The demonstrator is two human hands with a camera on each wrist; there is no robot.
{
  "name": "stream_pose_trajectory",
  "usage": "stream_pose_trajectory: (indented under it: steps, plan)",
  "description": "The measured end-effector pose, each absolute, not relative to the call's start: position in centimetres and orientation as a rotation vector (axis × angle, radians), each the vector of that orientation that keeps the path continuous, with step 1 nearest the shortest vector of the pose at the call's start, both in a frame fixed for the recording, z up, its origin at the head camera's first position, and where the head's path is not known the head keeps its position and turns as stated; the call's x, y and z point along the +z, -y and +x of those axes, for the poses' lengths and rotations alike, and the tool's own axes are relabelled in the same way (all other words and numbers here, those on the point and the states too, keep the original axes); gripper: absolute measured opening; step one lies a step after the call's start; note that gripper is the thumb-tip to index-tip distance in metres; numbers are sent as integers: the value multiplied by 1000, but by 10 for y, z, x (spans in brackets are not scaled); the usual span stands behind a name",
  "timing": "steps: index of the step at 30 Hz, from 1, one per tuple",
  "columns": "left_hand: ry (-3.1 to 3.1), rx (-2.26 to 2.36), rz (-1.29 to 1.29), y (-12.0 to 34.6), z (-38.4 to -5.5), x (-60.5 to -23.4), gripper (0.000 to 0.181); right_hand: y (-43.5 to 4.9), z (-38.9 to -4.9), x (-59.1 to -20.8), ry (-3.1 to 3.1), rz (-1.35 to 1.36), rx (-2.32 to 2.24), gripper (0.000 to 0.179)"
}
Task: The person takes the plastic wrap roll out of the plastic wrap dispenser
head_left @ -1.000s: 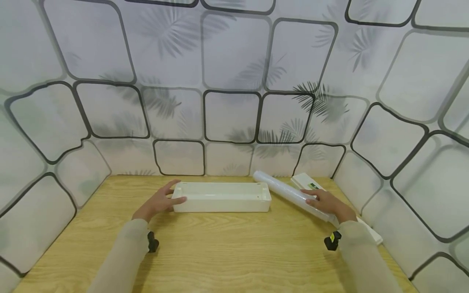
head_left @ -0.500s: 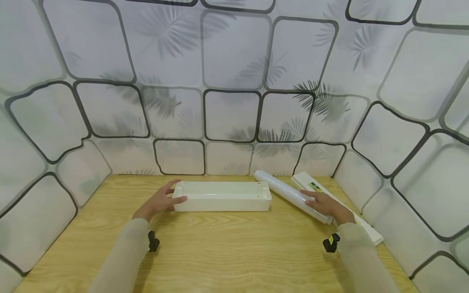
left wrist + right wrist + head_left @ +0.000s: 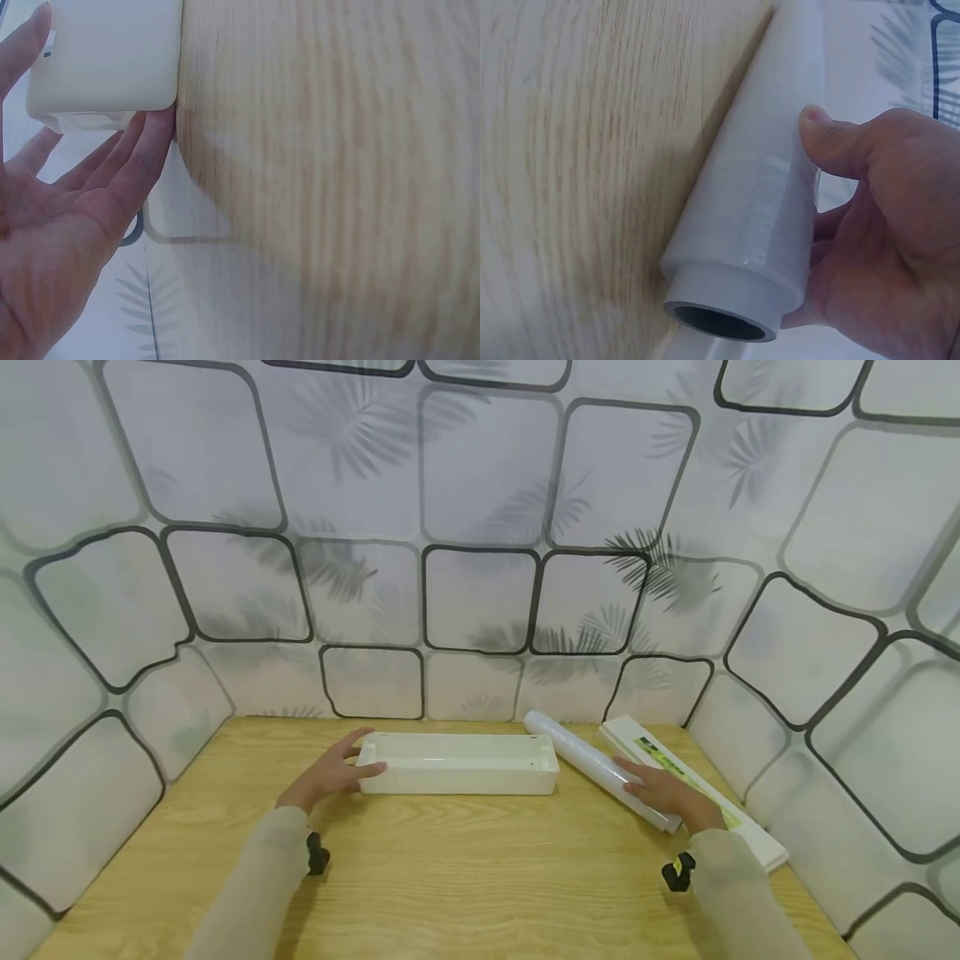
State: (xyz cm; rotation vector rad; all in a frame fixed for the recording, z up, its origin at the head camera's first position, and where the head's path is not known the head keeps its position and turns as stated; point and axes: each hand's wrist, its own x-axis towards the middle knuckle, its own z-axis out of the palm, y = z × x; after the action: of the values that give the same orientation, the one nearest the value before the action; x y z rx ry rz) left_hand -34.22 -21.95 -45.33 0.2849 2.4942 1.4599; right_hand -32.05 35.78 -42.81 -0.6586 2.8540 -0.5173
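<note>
In the head view, a long white open-topped box (image 3: 459, 778) sits on the table, left of the middle. My left hand (image 3: 330, 774) holds its left end, thumb on the near side and forefinger toward the far corner. The left wrist view shows that hand (image 3: 82, 202) with fingers against the end of the box (image 3: 109, 56). At the right lies a roll of clear plastic wrap (image 3: 581, 753), slanting toward me. My right hand (image 3: 663, 789) grips it near its close end. In the right wrist view, the thumb rests on the wrap (image 3: 735, 187); the fingertips are partly hidden behind it.
A long flat white piece with a green label (image 3: 660, 758) lies right of the roll, partly under my right forearm. Patterned cloth walls (image 3: 480, 602) enclose the wooden table (image 3: 465, 877) at the back and sides. Each wrist wears a small black device (image 3: 318, 853).
The roll's near end has shifted slightly left and toward me with my right hand, showing more of the green label. My left hand and the box look unchanged.
</note>
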Motion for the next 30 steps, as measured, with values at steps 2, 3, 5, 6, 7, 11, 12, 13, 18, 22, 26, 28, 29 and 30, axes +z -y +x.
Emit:
stream_pose_trajectory:
  steps: [2, 3, 5, 6, 7, 11, 12, 13, 18, 22, 26, 28, 29, 30]
  plan:
    - [-2488, 1466, 282, 219, -343, -454, 98, -357, -320, -427, -2849, -639, -491, 56]
    - [-2489, 1463, 289, 219, -343, -455, 98, -356, -320, -426, -2847, -629, -479, 56]
    - [-2492, 1457, 291, 218, -343, -455, 97, -355, -320, -424, -2840, -598, -469, 57]
    - [-2497, 1453, 286, 218, -343, -455, 97, -354, -320, -423, -2837, -582, -461, 57]
    - [-2500, 1451, 285, 218, -343, -456, 96, -354, -321, -423, -2836, -571, -454, 57]
    - [-2502, 1444, 284, 219, -344, -455, 96, -353, -321, -420, -2827, -520, -449, 58]
    - [-2499, 1450, 278, 219, -345, -455, 96, -352, -322, -420, -2827, -524, -440, 58]
    - [-2496, 1452, 283, 219, -345, -455, 96, -352, -322, -419, -2826, -523, -445, 58]
    - [-2483, 1477, 294, 221, -350, -455, 96, -351, -323, -416, -2843, -529, -431, 59]
    - [-2479, 1485, 303, 221, -350, -454, 96, -350, -323, -416, -2846, -505, -422, 59]
    - [-2469, 1489, 295, 221, -349, -454, 96, -350, -320, -416, -2850, -493, -428, 59]
    - [-2473, 1484, 294, 221, -348, -456, 97, -349, -319, -416, -2854, -494, -435, 58]
    - [-2476, 1482, 289, 221, -348, -457, 97, -349, -318, -416, -2857, -497, -435, 58]
    - [-2482, 1476, 287, 221, -348, -457, 97, -349, -318, -416, -2858, -499, -436, 57]
